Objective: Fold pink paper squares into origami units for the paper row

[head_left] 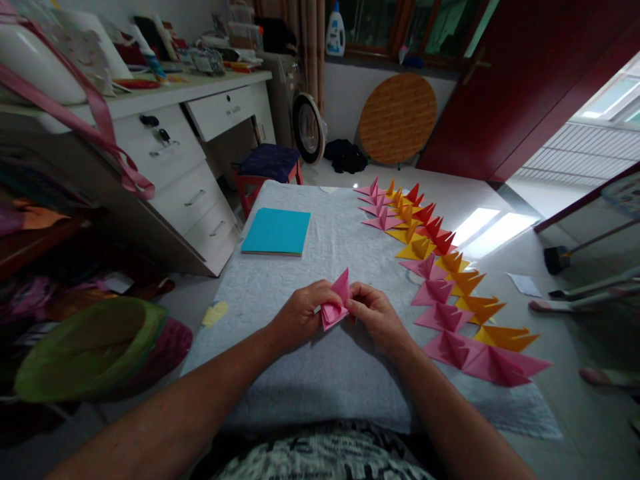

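A partly folded piece of pink origami paper (342, 287) is held up over the middle of the cloth-covered table (320, 220), one point facing away from me. My left hand (306, 308) grips its left side between thumb and fingers. On the right edge, the thumb and forefinger of my right hand (373, 310) pinch the same paper; its fingertips partly cover that edge. To the right stand rows of finished paper cranes in pink (444, 317), yellow (416, 248) and red (442, 240). A stack of blue square paper (277, 232) lies at the far left of the table.
A yellow scrap (215, 314) lies at the table's left edge. Beyond it on the floor stands a green-lined basket (95, 347). A stool (270, 163) is behind the table, near a white desk (180, 180) and a washing machine with its door (309, 128) ajar.
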Available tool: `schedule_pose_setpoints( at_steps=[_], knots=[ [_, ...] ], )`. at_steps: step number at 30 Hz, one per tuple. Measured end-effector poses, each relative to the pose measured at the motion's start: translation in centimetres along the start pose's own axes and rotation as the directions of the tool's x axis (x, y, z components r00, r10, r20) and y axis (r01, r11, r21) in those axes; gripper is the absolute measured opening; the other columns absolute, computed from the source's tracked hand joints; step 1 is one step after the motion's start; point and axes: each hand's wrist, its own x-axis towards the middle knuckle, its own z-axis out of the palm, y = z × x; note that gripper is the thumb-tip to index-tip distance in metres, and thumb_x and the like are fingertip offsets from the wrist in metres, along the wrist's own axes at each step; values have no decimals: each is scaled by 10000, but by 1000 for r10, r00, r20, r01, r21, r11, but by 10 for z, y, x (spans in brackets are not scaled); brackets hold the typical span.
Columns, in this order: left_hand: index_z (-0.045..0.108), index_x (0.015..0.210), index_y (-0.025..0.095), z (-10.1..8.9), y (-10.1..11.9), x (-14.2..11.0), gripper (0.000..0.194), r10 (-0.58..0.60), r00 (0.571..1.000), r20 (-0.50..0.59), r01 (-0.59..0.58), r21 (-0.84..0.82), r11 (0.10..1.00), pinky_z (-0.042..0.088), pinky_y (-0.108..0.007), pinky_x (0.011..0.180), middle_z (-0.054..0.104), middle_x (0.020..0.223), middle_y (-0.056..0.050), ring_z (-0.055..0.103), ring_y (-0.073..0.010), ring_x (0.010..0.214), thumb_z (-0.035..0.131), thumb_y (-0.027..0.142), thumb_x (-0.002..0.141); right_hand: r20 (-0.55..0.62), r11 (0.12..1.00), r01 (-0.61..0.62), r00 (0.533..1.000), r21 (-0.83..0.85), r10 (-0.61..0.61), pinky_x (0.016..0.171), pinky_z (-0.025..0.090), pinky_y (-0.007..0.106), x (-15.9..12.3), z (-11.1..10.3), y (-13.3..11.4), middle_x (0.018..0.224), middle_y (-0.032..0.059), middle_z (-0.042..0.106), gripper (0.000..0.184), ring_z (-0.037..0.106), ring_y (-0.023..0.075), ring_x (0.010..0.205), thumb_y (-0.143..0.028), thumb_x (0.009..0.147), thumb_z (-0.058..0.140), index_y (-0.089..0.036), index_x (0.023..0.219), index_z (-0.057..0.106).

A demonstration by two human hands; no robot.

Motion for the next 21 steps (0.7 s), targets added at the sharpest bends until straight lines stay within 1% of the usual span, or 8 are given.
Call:
schedule_pose_setpoints(
  at_steps=[3, 6, 9, 12, 14, 18, 21],
  knots=[
    [704, 898, 205, 0, 0, 0, 46, -21, 1000, 8, 22, -19, 1000, 487, -260, 768, 670, 897, -28, 637, -144, 827, 658, 211, 902, -30, 1000, 16, 999, 11, -15, 516, 337, 222, -1, 2, -3, 634, -45, 522, 292, 428, 89, 538, -469, 790, 737, -197, 764, 634],
    [705, 866, 198, 1, -1, 0, 46, -40, 999, 20, 40, -30, 999, 477, -252, 749, 660, 850, -16, 624, -136, 792, 672, 217, 894, -53, 999, 48, 997, -21, -49, 513, 322, 225, -1, 4, -6, 608, -51, 503, 289, 414, 89, 532, -464, 814, 710, -194, 760, 624],
    [697, 839, 189, 2, -2, -1, 40, -66, 997, 49, 68, -54, 996, 466, -244, 746, 652, 821, -6, 615, -130, 779, 683, 190, 877, -72, 990, 99, 992, -100, -106, 529, 330, 230, -2, 5, -9, 610, -51, 494, 253, 416, 92, 549, -415, 823, 690, -191, 740, 605],
    [696, 850, 184, 3, -3, -2, 35, -85, 992, 89, 93, -89, 992, 462, -243, 765, 663, 835, -4, 621, -128, 789, 677, 178, 878, -108, 970, 144, 980, -197, -168, 542, 341, 235, -2, 6, -9, 616, -49, 483, 217, 423, 96, 564, -363, 828, 663, -190, 719, 591],
    [697, 856, 180, 3, -3, -2, 45, -94, 988, 120, 107, -102, 989, 463, -250, 772, 670, 842, -9, 627, -133, 795, 663, 180, 885, -132, 959, 167, 971, -228, -201, 543, 348, 237, -2, 6, -7, 623, -49, 483, 191, 428, 99, 566, -344, 826, 655, -194, 728, 589],
    [698, 857, 175, 4, -2, -1, 75, -101, 979, 179, 123, -115, 986, 466, -269, 791, 686, 866, -25, 634, -149, 818, 633, 170, 893, -166, 950, 214, 953, -229, -254, 557, 362, 238, -1, 5, -6, 650, -43, 504, 166, 450, 103, 585, -326, 825, 664, -201, 741, 592],
    [688, 858, 175, 5, 1, 0, 49, -137, 978, 158, 157, -120, 980, 462, -262, 780, 681, 849, -14, 625, -143, 802, 645, 165, 878, -162, 959, 223, 954, -176, -251, 563, 370, 237, -1, 4, -7, 664, -39, 522, 178, 464, 104, 593, -338, 825, 683, -203, 749, 596]
  ],
)
